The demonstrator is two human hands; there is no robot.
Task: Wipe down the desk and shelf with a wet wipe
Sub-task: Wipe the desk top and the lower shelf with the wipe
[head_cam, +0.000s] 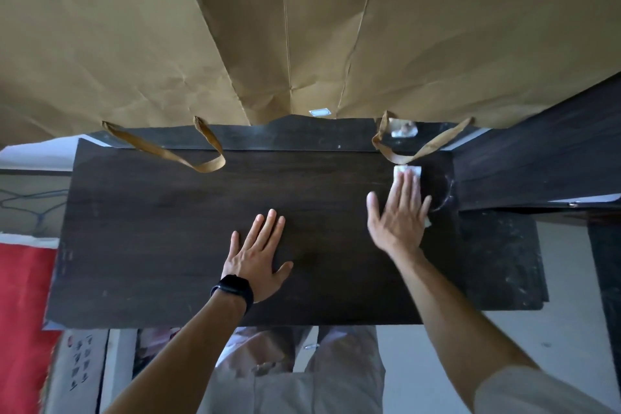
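Head-camera view looking down on a dark wood-grain desk (pixel 168 228) that fills the middle of the frame. The white wet wipe (pixel 407 171) lies flat on the desk at right of centre, near the far edge. Most of it is hidden under the right hand (pixel 400 212), and only its top edge and a small corner beside the little finger show.

The wipe looks thin, soft and limp, probably nearly weightless and damp. It would likely bunch or slide out if pushed by one corner, so it is best worked under a broad flat palm, as here, rather than pinched.

The right hand is spread flat, fingers straight and pointing away from the person, pressing the wipe down without curling round it. The forearm reaches in from the lower right. The left hand (pixel 257 254) rests palm down at the centre of the desk, fingers straight and slightly fanned, holding nothing. A black wristband (pixel 235 291) sits on that wrist.

Brown paper bags (pixel 235 44) fill the top of the frame, their handles (pixel 188 158) drooping onto the desk. A dusty lower shelf (pixel 500 255) sits at right
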